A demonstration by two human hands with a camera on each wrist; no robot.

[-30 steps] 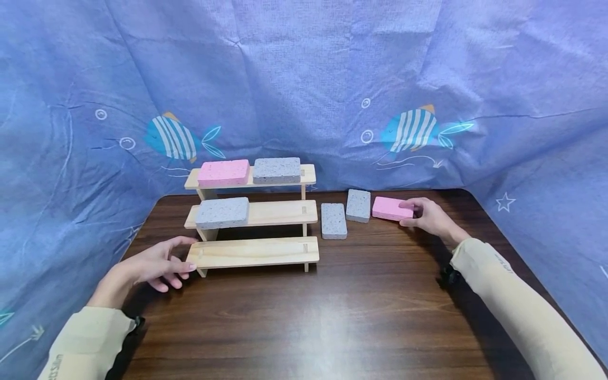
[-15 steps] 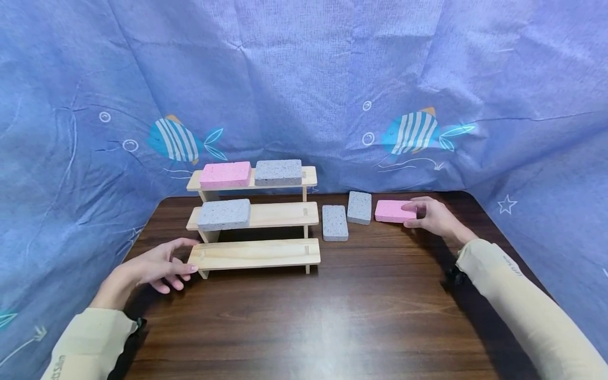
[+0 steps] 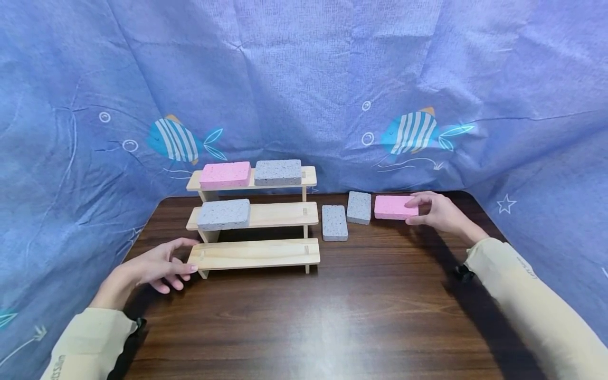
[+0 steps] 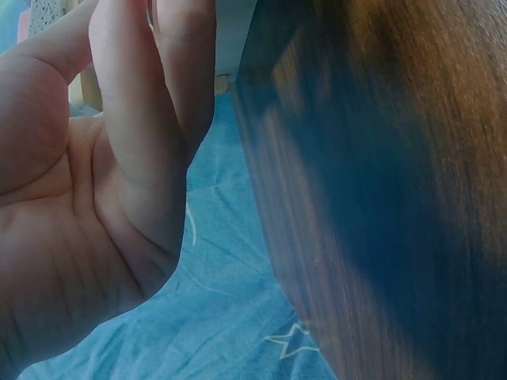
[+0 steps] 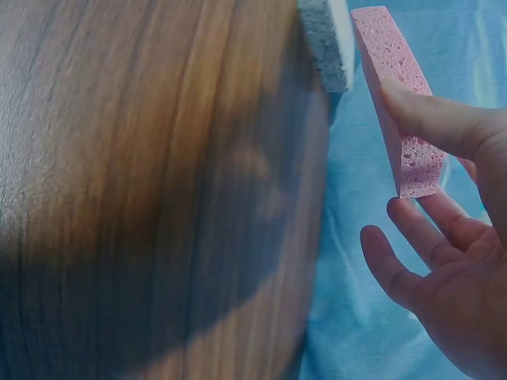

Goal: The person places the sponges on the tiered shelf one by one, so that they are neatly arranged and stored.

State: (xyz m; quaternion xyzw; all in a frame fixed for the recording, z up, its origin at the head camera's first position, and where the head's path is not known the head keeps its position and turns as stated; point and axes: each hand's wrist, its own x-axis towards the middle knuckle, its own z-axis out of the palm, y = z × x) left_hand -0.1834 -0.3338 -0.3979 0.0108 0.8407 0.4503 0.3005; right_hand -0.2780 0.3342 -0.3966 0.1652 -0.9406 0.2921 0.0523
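My right hand point(image 3: 439, 212) pinches the right end of a pink sponge point(image 3: 391, 207) between thumb and fingers. In the right wrist view the pink sponge point(image 5: 408, 119) stands apart from the tabletop, the thumb along its side. At the left, my left hand point(image 3: 159, 264) holds the left end of the lowest step of a three-tier wooden stand point(image 3: 256, 254), thumb at the front corner and index finger behind. On the top step sit a pink sponge point(image 3: 225, 174) and a grey sponge point(image 3: 278, 172). Another grey sponge point(image 3: 224, 214) lies on the middle step's left half.
Two grey sponges lie on the dark wooden table point(image 3: 304, 316) right of the stand: a nearer one point(image 3: 334, 222) and a farther one point(image 3: 359, 207). A blue fish-print cloth point(image 3: 304, 95) hangs behind the table and along its sides.
My right hand has raised the pink sponge slightly off the table and shifted a little to the right. The left hand keeps its place at the stand.
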